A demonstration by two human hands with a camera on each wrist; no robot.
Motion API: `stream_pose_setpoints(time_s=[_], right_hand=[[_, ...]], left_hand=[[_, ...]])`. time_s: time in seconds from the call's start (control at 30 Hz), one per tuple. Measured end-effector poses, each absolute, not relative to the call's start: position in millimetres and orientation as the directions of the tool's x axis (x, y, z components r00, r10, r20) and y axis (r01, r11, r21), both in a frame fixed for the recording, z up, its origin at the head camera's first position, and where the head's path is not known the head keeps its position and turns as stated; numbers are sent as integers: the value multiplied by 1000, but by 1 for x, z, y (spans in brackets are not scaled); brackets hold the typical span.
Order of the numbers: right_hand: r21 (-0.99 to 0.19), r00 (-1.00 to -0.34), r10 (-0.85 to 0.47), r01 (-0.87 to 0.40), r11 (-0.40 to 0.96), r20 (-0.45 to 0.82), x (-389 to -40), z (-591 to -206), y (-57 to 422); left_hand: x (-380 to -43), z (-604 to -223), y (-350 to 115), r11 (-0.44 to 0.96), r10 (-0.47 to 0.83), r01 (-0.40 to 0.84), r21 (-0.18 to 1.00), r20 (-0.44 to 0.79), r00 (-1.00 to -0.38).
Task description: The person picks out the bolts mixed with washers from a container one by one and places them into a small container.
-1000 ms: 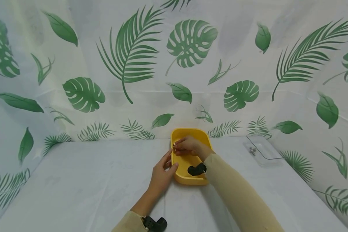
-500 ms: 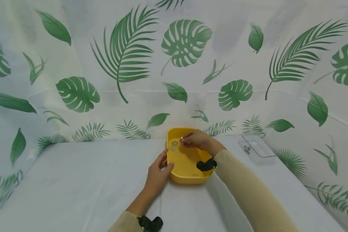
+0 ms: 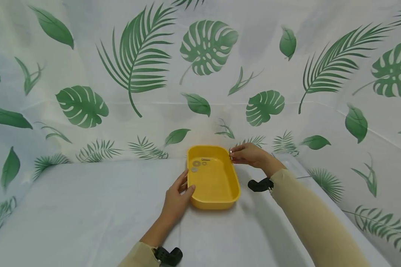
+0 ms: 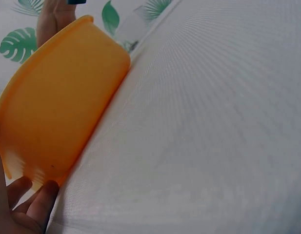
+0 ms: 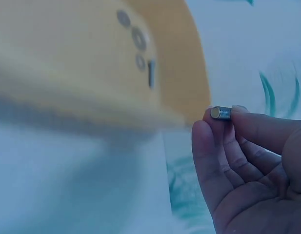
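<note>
My left hand [image 3: 176,200] holds the yellow tray [image 3: 232,185] at its left side, the thumb at the rim. In the left wrist view its fingers [image 4: 43,204] touch the outer wall. Just past the tray's right rim, my right hand [image 3: 248,155] pinches a short threaded metal bolt [image 5: 221,113] between thumb and fingers; its far end is hidden. Inside the tray lie a large washer [image 3: 196,163], a medium washer [image 3: 194,170], a small washer [image 3: 204,163] and a slim metal pin or screw [image 3: 205,159].
A white cloth [image 3: 103,200] covers the table. Behind it hangs a leaf-printed curtain [image 3: 130,122]. At the right, a clear plastic box [image 3: 289,160] is mostly hidden by my right arm.
My right hand has lifted out of the tray and moved right past its rim with the bolt, uncovering the washers and slim piece. My left hand stays at the tray. The view has turned right.
</note>
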State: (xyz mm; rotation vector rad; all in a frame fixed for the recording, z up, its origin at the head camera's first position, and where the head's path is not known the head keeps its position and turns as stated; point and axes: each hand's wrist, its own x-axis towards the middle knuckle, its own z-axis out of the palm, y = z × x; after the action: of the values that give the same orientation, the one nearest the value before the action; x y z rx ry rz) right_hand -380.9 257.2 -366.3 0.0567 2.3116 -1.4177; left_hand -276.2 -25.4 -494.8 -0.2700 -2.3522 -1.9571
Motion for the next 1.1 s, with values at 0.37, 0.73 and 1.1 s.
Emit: stream_pose_setpoints(time_s=[0.37,0.73,1.1], right_hand=[[-840,-922,-103,289,459,-374,-377,-365,338],[-779,-911,10,359,513,-413,-366,-366,423],[-747,-908,75,383,543,-412,-363,-381,442]], left_hand=[[-280,-494,-27,157,81,149,976,138,-987],[-281,-492,-28,174,95,172,970,157,-983],[-278,-492,-38,166,81,148,975,136,-987]])
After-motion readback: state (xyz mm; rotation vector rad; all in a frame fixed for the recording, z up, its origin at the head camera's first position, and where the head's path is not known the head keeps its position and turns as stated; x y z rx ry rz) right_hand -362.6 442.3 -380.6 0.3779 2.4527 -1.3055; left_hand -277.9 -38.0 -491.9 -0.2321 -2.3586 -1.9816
